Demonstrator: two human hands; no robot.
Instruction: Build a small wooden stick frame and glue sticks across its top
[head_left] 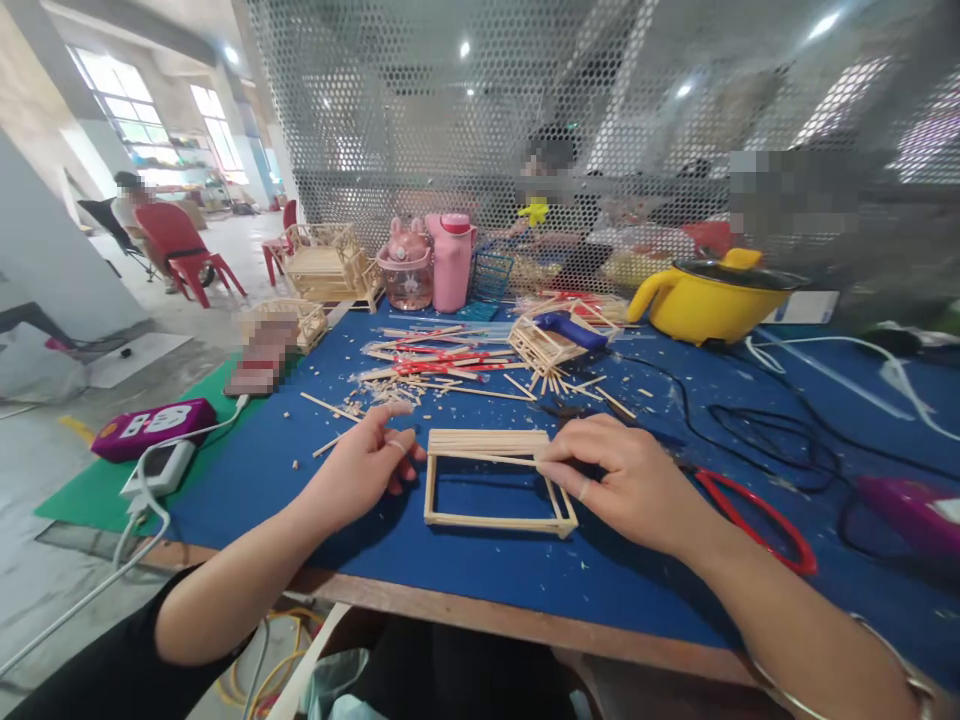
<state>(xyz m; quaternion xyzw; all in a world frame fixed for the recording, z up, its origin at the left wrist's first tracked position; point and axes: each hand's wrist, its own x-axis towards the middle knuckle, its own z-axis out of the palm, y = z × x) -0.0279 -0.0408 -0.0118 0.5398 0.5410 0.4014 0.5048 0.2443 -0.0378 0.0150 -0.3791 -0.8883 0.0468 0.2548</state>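
Observation:
A rectangular frame of thin wooden sticks [495,520] lies flat on the blue table cover [315,480] in front of me. My right hand [622,480] pinches one loose thin stick [487,458] that lies across the frame's far side. My left hand [367,465] rests at the frame's left end, fingers curled, thumb and forefinger meeting at the stick's left tip.
Loose sticks and red strips [442,365] and a small stick structure [544,345] with a blue tool lie beyond. A yellow pot [709,295], black cables [757,430], red-handled scissors [757,520], pink bottles [450,260], a power strip [154,428] surround. People sit behind the mesh screen.

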